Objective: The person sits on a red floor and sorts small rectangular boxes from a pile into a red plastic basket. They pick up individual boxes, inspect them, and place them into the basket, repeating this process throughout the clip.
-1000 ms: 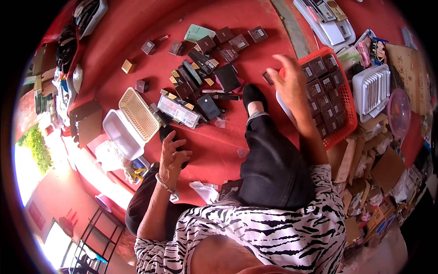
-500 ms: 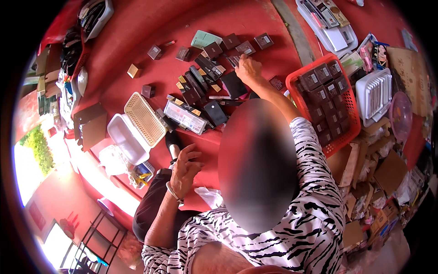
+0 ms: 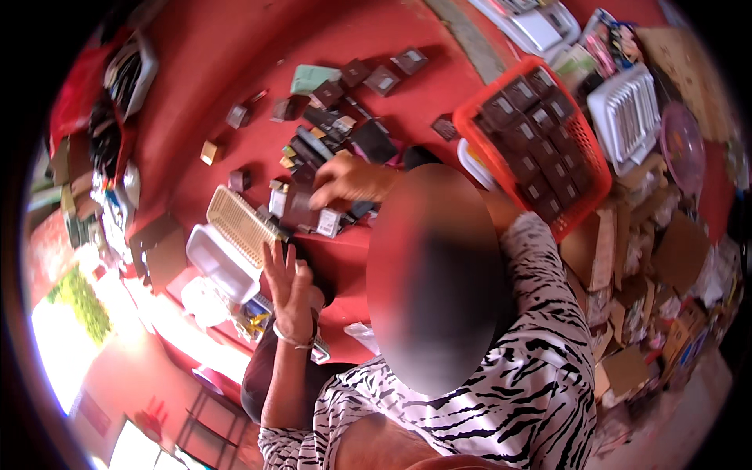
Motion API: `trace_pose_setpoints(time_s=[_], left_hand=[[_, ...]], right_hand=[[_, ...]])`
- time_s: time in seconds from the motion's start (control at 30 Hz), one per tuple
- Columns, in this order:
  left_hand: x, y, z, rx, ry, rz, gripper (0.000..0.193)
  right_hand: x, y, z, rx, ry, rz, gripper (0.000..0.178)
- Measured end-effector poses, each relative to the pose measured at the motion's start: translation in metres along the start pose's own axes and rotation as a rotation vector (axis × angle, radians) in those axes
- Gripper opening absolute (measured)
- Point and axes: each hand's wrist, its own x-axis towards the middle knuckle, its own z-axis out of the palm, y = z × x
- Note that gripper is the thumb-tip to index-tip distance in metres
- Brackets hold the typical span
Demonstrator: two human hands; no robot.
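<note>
So the right hand (image 3: 348,182) is out over the pile, fingers curled in a fairly narrow grip, and they look to be holding a dark brown box (image 3: 298,211). The box sits just left of and a bit below the fingertips in the view, right up against them. Hand's kinda smeared with motion blur, so I can't tell exactly how each finger sits on it.

The box itself is small and squarish, deep chocolate brown, with a plain smooth face toward the camera and soft, blurry edges. It covers the middle of a pale package (image 3: 329,225) that pokes out on either side of it. Can't tell if those two are touching.

Left hand (image 3: 290,301) is down nearer the body, fingers spread wide, palm bare, with a bracelet (image 3: 291,340) at the wrist. Closest stuff to it is a cream perforated basket (image 3: 239,223) and a white tray (image 3: 222,262).

More brown boxes (image 3: 382,80) are scattered over the red floor (image 3: 376,31), near a mint green packet (image 3: 312,79). Off to the right there's a red basket (image 3: 601,178) packed with rows of similar brown boxes, pale labels facing up.
</note>
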Motion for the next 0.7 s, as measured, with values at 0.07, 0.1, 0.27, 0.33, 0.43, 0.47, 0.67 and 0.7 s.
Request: trace_pose_setpoints(time_s=[0.07, 0.1, 0.27, 0.33, 0.43, 0.47, 0.67, 0.7], left_hand=[[0.003, -0.004, -0.014, -0.407, -0.068, -0.163, 0.052], [0.008, -0.003, -0.012, -0.521, -0.103, -0.207, 0.044], [0.015, 0.001, -0.002, -0.66, -0.307, -0.299, 0.049], [0.007, 0.016, 0.016, -0.608, -0.37, -0.363, 0.056], [0.006, 0.027, 0.035, -0.464, -0.48, -0.439, 0.065], [0.005, 0.026, 0.035, -0.395, -0.471, -0.47, 0.065], [0.003, 0.011, 0.014, -0.218, -0.371, -0.518, 0.057], [0.004, 0.009, 0.014, -0.191, -0.365, -0.522, 0.055]], right_hand=[[0.006, 0.007, 0.028, -0.213, -0.091, -0.138, 0.034], [0.004, 0.01, 0.033, -0.349, -0.138, -0.191, 0.036], [-0.009, 0.014, 0.023, -0.674, 0.149, -0.405, 0.043], [-0.025, -0.002, 0.009, -0.598, 0.21, -0.375, 0.04], [-0.067, -0.011, -0.039, -0.334, 0.462, -0.4, 0.046], [-0.085, -0.007, -0.05, -0.041, 0.505, -0.343, 0.045], [-0.2, 0.027, -0.091, 0.117, 1.029, -0.242, 0.025], [-0.208, 0.036, -0.092, 0.109, 1.085, -0.229, 0.025]])
